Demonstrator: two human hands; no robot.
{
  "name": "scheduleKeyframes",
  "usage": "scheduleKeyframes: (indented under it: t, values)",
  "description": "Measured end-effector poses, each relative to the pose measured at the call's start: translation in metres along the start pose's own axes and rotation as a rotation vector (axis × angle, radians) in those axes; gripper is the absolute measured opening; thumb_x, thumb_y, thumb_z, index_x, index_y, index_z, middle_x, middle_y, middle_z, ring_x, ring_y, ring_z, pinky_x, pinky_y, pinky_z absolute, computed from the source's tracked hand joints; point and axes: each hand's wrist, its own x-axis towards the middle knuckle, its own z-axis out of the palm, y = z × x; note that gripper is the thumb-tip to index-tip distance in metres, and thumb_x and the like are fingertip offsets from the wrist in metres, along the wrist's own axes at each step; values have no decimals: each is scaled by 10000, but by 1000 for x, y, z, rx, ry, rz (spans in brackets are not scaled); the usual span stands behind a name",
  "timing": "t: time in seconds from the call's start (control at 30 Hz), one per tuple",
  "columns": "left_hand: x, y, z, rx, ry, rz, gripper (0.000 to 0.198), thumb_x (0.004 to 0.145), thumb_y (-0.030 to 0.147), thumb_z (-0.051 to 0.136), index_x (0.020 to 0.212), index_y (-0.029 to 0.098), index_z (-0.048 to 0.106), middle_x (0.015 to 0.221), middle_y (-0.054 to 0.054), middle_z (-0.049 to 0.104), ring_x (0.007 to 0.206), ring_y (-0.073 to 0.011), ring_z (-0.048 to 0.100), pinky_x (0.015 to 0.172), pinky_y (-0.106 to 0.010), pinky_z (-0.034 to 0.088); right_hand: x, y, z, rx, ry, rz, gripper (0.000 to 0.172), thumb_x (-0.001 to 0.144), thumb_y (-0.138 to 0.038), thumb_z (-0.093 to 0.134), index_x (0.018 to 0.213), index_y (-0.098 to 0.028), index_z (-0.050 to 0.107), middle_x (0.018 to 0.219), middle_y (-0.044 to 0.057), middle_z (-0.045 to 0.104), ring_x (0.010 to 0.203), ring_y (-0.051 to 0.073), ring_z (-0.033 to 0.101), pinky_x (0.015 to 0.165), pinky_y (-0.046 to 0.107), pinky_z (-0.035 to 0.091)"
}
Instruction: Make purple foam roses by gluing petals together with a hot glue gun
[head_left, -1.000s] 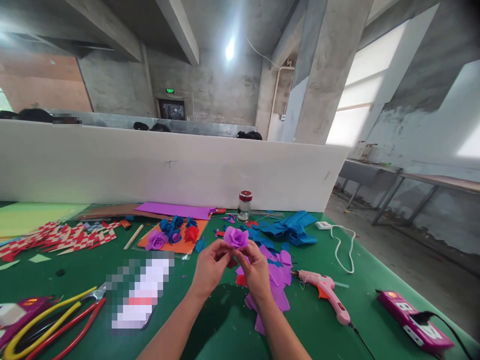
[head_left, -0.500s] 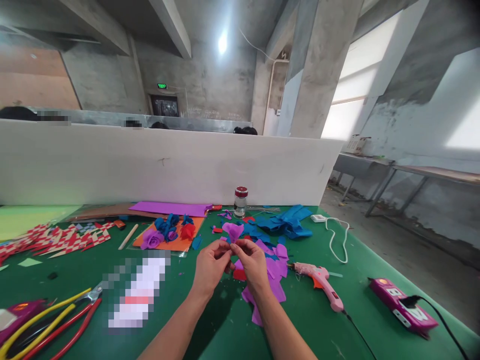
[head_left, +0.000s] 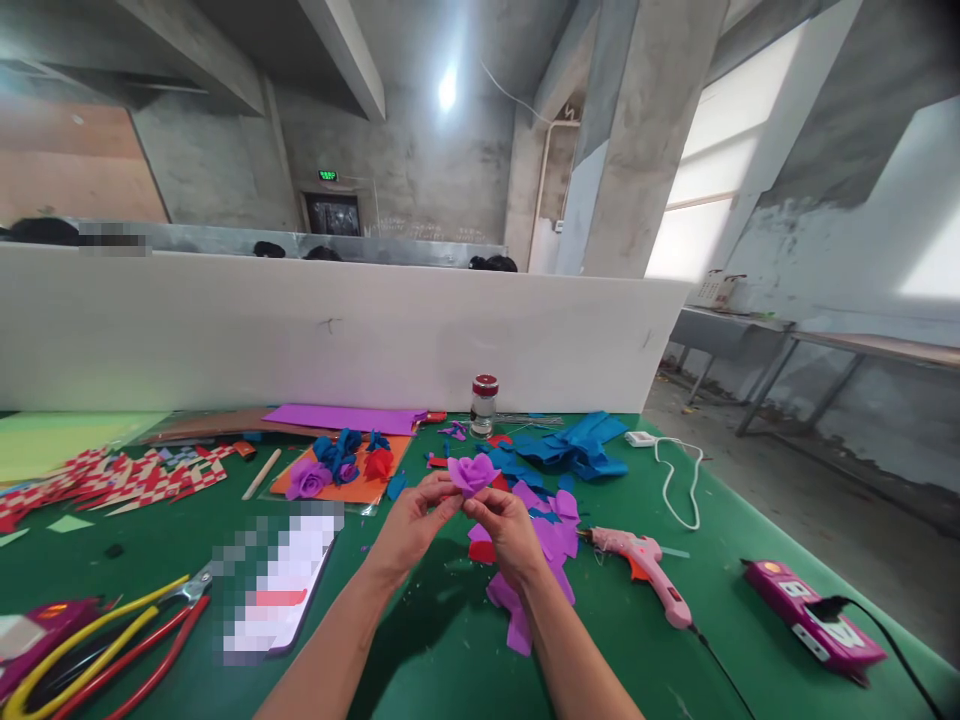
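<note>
Between my two hands a purple paper flower (head_left: pixel 473 474) stands upright, its petals curling outward. My left hand (head_left: pixel 420 520) pinches it low on the left, fingers closed. From the right, my right hand (head_left: pixel 504 520) grips its base between thumb and forefinger. The fingers hide the bottom of the flower. Below and right of my right hand lie loose purple paper petals (head_left: pixel 556 540), and a red paper piece (head_left: pixel 481 552) shows between the wrists. A pink hot glue gun (head_left: pixel 643 565) lies to the right, its nozzle close to the petals.
Finished paper flowers (head_left: pixel 307 479) lie on an orange sheet (head_left: pixel 360 490) at left. Blue crepe paper (head_left: pixel 581 447) and a red-lidded glass jar (head_left: pixel 484 405) sit behind. A phone (head_left: pixel 292 590), pliers (head_left: pixel 187 592) and a purple power strip (head_left: pixel 814 620) surround the work area. A white partition (head_left: pixel 390 340) bounds the back.
The flower has turned and tipped so its layered petals now face me more. My hands have shifted their hold around its base, the left wrist moving slightly left.
</note>
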Motion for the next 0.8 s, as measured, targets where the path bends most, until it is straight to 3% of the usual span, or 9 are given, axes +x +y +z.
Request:
scheduleKeyframes:
  t: [0.1,0.2,0.47,0.63,0.8]
  values:
    - [-1,-1,1,-120,-24,-48,237,782,360,691,954,211,757,1079,-86,688,1037,-244,592,942,-377,450,0,2,-1,29,-57,1,189,694,-356,779,666,-183,711,652,-10,635,660,133,519,683,255,394]
    - [-2,-2,2,-167,11,-81,265,713,356,754,921,192,759,1059,-84,694,1010,-255,596,907,-366,460,0,5,2,107,-94,27,213,663,-378,804,720,-188,728,692,3,660,680,142,542,709,268,413]
    - [3,0,6,3,140,76,124,690,298,756,736,187,728,853,-46,670,844,-197,574,814,-318,452,0,9,5,157,-117,47,263,652,-403,809,794,-196,730,666,11,638,668,159,523,664,276,404]
    - [5,8,3,7,49,-27,140,700,281,739,797,181,739,758,-14,651,722,-163,560,752,-302,472,1,6,2,229,-151,49,235,670,-391,802,750,-191,710,685,14,630,679,152,524,717,281,409]
    - [6,20,-3,-123,-131,-158,173,688,246,744,843,170,737,728,-14,667,681,-160,580,676,-284,486,-1,3,3,361,-235,147,288,642,-403,826,759,-173,701,734,27,638,706,146,550,759,289,429]
